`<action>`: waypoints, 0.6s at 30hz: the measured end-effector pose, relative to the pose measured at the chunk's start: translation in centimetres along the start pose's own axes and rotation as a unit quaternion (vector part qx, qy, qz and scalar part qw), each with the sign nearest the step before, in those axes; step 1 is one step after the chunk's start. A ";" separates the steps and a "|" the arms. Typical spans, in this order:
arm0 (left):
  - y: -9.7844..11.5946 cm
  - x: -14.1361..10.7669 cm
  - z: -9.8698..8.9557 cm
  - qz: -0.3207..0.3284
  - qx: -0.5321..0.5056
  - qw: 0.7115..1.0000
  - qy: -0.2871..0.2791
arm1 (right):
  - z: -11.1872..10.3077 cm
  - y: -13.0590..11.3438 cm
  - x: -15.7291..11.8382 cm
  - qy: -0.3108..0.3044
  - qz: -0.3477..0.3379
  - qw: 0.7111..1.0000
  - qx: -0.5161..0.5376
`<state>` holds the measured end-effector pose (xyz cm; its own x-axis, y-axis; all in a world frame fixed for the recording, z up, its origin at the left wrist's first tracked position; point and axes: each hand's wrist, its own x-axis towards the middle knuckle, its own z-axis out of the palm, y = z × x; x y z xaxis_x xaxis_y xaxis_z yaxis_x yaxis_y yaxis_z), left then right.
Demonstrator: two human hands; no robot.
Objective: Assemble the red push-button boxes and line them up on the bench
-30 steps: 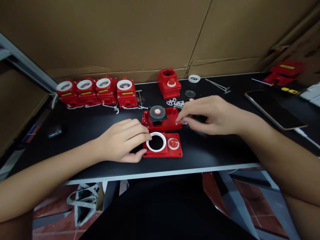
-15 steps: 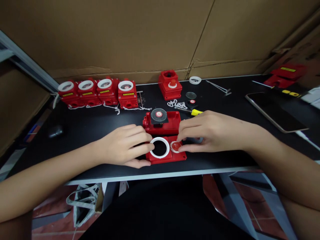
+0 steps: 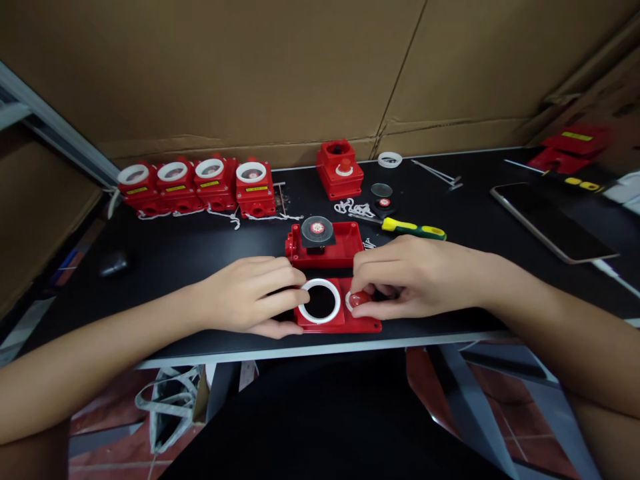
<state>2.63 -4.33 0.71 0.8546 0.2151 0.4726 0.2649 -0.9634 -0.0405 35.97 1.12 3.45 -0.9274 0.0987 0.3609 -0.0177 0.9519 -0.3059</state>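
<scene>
A red housing cover [image 3: 360,327] with a white ring [image 3: 304,313] round its large hole lies near the table's front edge. My left hand [image 3: 260,293] grips its left end, fingertips on the ring and thumb at the lower edge. At the cover's right part, my right hand [image 3: 415,277] pinches a glossy red cap [image 3: 358,299] between thumb and fingers; a pale collar shows at its base. Just behind the cover sits an open red box base [image 3: 347,243], carrying a clear disc [image 3: 325,229] with a red-and-white centre.
Several assembled red boxes [image 3: 253,193] line the back left. A red box [image 3: 340,175], white ring [image 3: 390,159], clear disc [image 3: 381,190], white cord [image 3: 353,208] and yellow-green screwdriver [image 3: 415,229] lie beyond my hands. A phone [image 3: 550,223] rests at right, a black mouse [image 3: 114,263] at left.
The cover has shifted slightly right and toward me. My right hand has moved down, its fingers now closed round the red cap, which looks more tilted. My left hand keeps its hold.
</scene>
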 end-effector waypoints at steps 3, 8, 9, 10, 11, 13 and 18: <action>0.0 0.0 0.1 -0.006 -0.010 1.000 0.028 | -0.4 -0.2 0.0 0.023 -0.011 1.000 -0.013; 0.0 -0.7 0.5 -0.061 -0.031 0.989 0.128 | -1.2 -0.3 -0.1 0.078 -0.009 0.997 -0.024; 0.0 -0.8 0.6 -0.084 -0.024 0.985 0.148 | -1.4 -0.4 -0.1 0.092 -0.003 0.995 -0.029; 0.0 -1.0 0.6 -0.105 -0.012 0.981 0.163 | -1.6 -0.4 -0.1 0.105 0.007 0.994 -0.038; 0.0 -1.1 0.6 -0.125 0.000 0.977 0.170 | -1.8 -0.5 -0.2 0.115 0.020 0.992 -0.049; -0.1 -1.2 0.5 -0.157 0.014 0.974 0.164 | -1.8 -0.4 -0.2 0.133 0.050 0.987 -0.079; -1.1 -1.0 0.4 -0.184 0.006 0.972 0.143 | -1.2 0.0 -0.1 0.177 0.066 0.969 -0.158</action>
<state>1.62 -3.45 -0.07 0.5422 0.4895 0.6830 0.5349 -0.8279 0.1687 36.53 1.49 4.44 -0.7265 0.2657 0.6337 0.2600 0.9599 -0.1044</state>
